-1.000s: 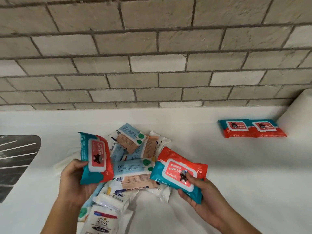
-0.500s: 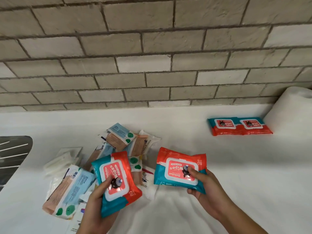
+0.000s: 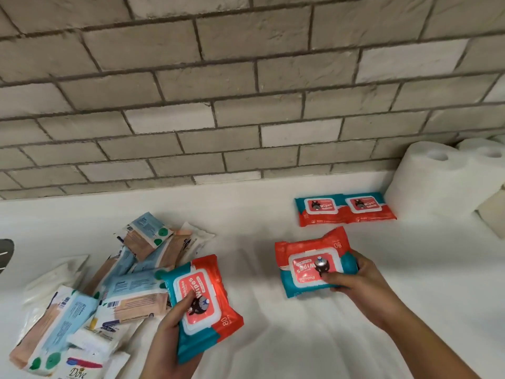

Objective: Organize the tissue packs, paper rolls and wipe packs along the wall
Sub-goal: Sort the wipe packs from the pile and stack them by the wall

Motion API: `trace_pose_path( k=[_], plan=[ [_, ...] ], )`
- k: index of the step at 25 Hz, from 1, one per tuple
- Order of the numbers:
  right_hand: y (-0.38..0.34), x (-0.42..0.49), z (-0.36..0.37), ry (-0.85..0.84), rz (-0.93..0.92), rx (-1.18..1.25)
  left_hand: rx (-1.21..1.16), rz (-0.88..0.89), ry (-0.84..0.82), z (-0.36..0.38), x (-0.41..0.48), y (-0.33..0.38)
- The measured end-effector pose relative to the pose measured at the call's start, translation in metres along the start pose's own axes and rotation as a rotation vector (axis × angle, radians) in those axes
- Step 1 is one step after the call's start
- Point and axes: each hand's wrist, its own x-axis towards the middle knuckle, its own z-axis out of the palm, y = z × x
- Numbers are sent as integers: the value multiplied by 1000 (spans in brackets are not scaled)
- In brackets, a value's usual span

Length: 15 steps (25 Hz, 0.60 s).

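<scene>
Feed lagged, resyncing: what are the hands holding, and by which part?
Left hand grips one wipe pack by its lower-left edge, thumb on the lid. Right hand grips another wipe pack at its right end, thumb on the lid.

The left hand (image 3: 175, 337) has turned its wipe pack (image 3: 203, 302) face up beside the tissue pile (image 3: 123, 285); the right hand (image 3: 358, 283) carries the other wipe pack (image 3: 306, 255) nearer the wall pair (image 3: 344, 210).

Head-worn view, close above counter (image 3: 259, 214)
</scene>
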Motion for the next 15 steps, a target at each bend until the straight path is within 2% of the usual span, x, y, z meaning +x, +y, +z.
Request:
trace_pose_path(
  k=[2,5,7,9,12,15],
  plan=[
    [-16,14,-27,56,-42,-75,-14,-26,1,10,5,-13],
    [-40,37,-63,99,-64,45,-20,-82,17,23,15,-30],
    [-56,55,-80,103,-92,4,-19,-89,36,31,19,-39],
    [-72,78,-90,86,-125,-209,-25,-93,47,42,19,-45],
    [-91,129,-96,69,-118,-757,-38,-89,41,51,19,-55],
    [-101,179,-88,-95,-184,-1125,-73,-115,27,58,23,-63]
  ],
)
